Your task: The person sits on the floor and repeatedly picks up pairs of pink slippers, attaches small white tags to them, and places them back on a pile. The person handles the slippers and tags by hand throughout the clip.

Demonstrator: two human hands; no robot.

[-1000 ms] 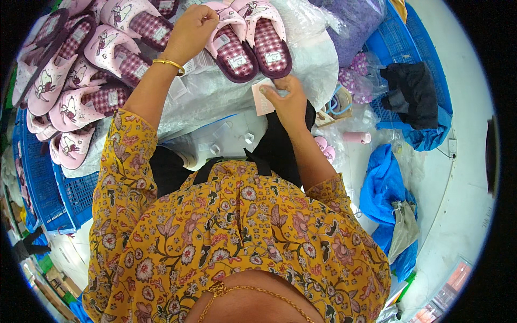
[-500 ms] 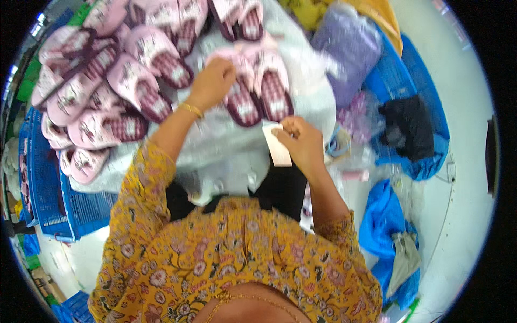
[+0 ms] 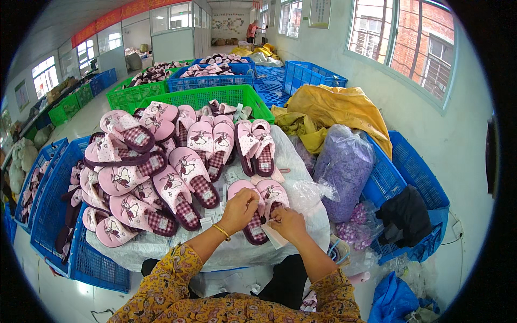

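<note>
Bright daylight shows in windows point(image 3: 398, 46) at right and far left; the floor point(image 3: 82, 287) glints near left; straight edges bow toward black corners.

Slippers point(image 3: 271, 192) lie on sheeting point(image 3: 161, 255) (crates point(image 3: 215, 83) behind).

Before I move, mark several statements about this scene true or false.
The right hand holds a pale card. True.
The gold bracelet is on the right wrist. False: the gold bracelet is on the left wrist.
The purple-filled bag stands right of the pink slippers. True.
The black cloth lies among the pink slippers. False: the black cloth is at the blue crate on the right.
A green crate stands beyond the pink slippers. True.
</note>
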